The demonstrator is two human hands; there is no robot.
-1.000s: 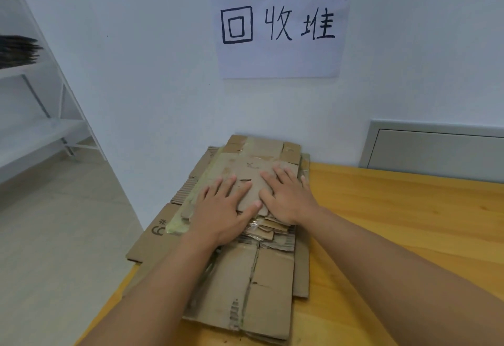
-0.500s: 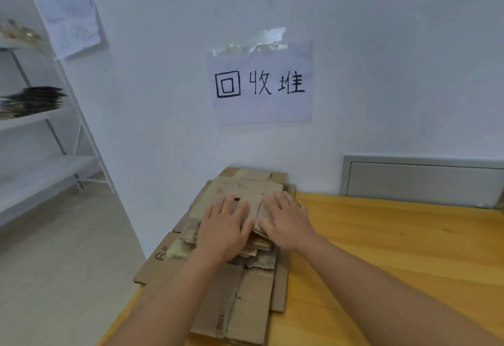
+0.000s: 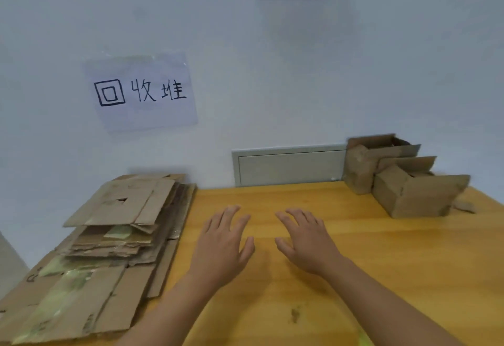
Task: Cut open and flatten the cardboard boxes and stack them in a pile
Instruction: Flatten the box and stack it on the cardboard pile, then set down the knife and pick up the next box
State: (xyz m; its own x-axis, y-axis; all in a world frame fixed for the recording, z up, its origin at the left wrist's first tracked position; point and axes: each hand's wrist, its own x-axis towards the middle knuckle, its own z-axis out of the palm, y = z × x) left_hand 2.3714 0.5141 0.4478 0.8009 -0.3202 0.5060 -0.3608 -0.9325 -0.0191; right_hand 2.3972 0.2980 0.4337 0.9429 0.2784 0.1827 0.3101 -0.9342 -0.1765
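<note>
Our hands (image 3: 222, 247) (image 3: 306, 242) just came off the pile (image 3: 120, 225), open and empty now. Two boxes (image 3: 414, 190) left, we reckon.

two hands (image 3: 222, 247), two boxes (image 3: 417, 193), one pile (image 3: 109, 239)

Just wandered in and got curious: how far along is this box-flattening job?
Done: a pile of flattened cardboard lies at the table's left end, under the handwritten wall sign. In hand: nothing; the left hand and right hand are open and empty above bare wood. Left: at least two upright cardboard boxes, the front box and the rear box, still uncut at the far right.
</note>
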